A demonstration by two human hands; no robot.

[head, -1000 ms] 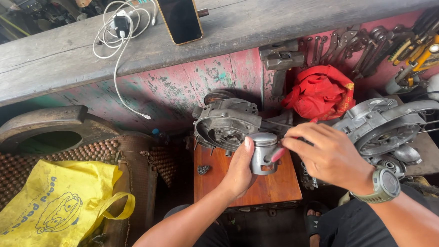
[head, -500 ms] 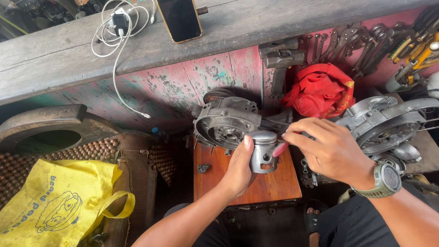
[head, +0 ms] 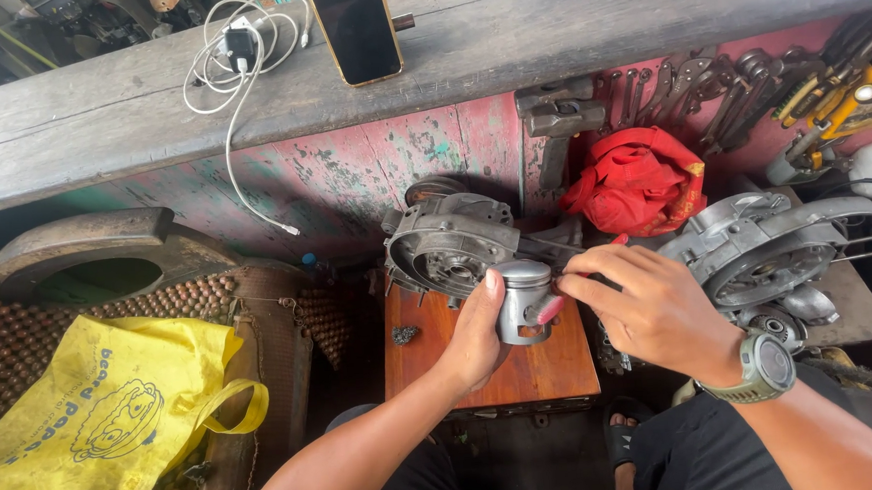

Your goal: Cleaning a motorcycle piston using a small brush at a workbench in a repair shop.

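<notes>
Piston (head: 525,302) upright in hands, crown up, long axis vertical.

Piston (head: 523,300): dull grey metal. Stool top (head: 522,370): smooth glossy wood. Rag (head: 636,180): red cloth. Bench (head: 564,29): rough weathered wood.

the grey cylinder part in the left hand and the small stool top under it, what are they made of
The grey cylindrical piston-like part held in the left hand looks like cast metal, probably aluminium: dull silvery sheen, machined grooves. The reddish-brown stool top looks like varnished wood: visible grain, glossy surface.
</notes>
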